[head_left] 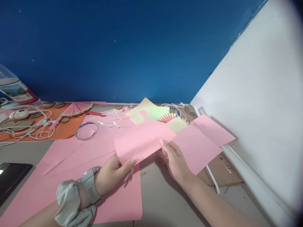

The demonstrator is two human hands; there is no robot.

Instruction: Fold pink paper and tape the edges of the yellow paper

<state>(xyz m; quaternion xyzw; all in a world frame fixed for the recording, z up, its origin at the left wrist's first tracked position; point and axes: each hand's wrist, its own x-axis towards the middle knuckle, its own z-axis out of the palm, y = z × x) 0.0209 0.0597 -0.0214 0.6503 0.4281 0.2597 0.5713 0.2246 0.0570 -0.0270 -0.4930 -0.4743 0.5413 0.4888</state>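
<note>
A rectangular sheet of pink paper (142,137) is held up in front of me, tilted and slightly curved. My left hand (119,171) pinches its lower left corner, thumb on top. At the lower right corner my right hand (171,157) grips the sheet between thumb and fingers. Larger pink sheets (123,201) lie flat beneath my left hand. To the right of my right hand rest more pink sheets (199,145), overlapping each other. Just behind the held paper are a pale yellow-green sheet (151,110) and a small pleated paper fan (167,118).
A pink pleated fan (78,108) lies on orange paper (71,126) at the back left, near tangled white cables (42,126) and a plastic bottle (19,90). A clear tape-like ring (86,138) and paper scraps (104,124) lie mid-table. A black phone (13,176) sits left. Walls bound the back and right.
</note>
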